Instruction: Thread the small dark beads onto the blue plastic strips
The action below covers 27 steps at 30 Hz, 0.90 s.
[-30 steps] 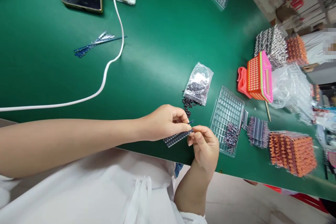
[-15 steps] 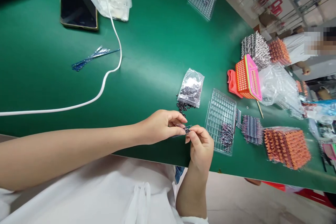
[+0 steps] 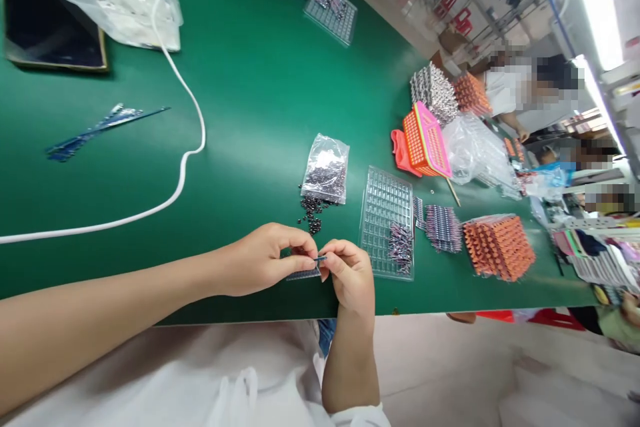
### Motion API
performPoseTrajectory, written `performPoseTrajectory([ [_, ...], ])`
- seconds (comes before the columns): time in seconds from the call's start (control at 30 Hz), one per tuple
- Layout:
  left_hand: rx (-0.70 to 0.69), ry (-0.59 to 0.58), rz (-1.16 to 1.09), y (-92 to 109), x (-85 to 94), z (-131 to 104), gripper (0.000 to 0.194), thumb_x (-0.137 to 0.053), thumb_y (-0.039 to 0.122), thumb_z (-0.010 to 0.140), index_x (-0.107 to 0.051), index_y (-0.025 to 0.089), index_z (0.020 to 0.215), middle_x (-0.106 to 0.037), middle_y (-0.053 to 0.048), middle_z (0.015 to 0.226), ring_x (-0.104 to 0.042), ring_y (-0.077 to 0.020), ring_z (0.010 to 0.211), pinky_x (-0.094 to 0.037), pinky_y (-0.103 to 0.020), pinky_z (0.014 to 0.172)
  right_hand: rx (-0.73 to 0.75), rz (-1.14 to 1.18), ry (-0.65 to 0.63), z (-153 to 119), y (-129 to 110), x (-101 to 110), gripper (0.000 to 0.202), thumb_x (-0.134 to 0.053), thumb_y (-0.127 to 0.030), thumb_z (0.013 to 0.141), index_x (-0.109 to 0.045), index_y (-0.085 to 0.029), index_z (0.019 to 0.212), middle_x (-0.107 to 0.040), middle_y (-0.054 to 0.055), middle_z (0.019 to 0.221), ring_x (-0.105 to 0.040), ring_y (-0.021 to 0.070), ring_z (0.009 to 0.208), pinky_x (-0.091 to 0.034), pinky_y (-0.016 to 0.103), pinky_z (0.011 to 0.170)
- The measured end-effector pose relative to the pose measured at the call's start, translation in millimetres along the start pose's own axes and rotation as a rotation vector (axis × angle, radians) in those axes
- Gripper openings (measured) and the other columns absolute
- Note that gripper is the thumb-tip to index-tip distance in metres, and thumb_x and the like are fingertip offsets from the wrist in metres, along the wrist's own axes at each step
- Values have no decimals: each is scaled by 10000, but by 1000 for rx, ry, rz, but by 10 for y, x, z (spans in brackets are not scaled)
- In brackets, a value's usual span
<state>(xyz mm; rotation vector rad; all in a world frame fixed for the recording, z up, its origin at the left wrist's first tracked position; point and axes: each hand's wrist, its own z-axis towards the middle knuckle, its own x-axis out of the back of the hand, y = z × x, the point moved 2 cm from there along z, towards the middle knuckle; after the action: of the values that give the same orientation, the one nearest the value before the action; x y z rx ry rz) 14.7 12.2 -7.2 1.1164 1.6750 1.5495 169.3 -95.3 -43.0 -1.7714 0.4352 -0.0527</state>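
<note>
Pinching a slim blue strip (image 3: pixel 321 258), left hand (image 3: pixel 270 259) and right hand (image 3: pixel 353 277) nearly closed, we are ideally guiding it gently.

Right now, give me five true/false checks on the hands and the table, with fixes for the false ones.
1. The left hand and right hand meet at a thin blue piece. True.
2. A clear bag lies on the green table. True.
3. Every dark bead is inside that bag. False: loose dark beads lie beside it.
4. A clear tray lies next to the right hand. True.
5. A phone rests on that tray. False: the phone lies at upper left.
</note>
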Motion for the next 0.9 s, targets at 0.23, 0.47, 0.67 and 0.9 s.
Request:
performPoseTrajectory([
  [0.23,141,111,-136,-113,70,54,305,-653,490,844,-693,190,811,-694,-10,776,-620,-176,753,-460,-263,703,239,-535,436,-278,-341,470,180,-705,-386,854,-734,-211,885,-677,-2,773,-621,132,661,-497,260,639],
  [0.47,215,237,-383,-115,104,85,305,-733,475,777,-684,178,825,-674,0,746,-621,-162,727,-465,-262,684,393,-1310,772,-143,-714,1545,386,-553,-501,912,-728,-158,931,-715,91,938,-646,212,870,-493,310,747],
  [0.67,195,348,-464,-180,190,149,302,-749,443,769,-669,164,853,-701,-10,782,-632,-159,719,-461,-266,667,413,-1404,702,63,-583,1742,436,-547,-529,908,-750,-144,943,-690,130,942,-619,243,886,-485,389,827],
  [0.9,186,381,-496,-201,202,159,267,-759,386,767,-661,152,851,-683,-3,770,-617,-139,694,-458,-264,656,595,-1329,473,-193,-356,733,205,-580,-308,957,-713,-222,1086,-697,94,1032,-652,235,978,-510,377,838],
])
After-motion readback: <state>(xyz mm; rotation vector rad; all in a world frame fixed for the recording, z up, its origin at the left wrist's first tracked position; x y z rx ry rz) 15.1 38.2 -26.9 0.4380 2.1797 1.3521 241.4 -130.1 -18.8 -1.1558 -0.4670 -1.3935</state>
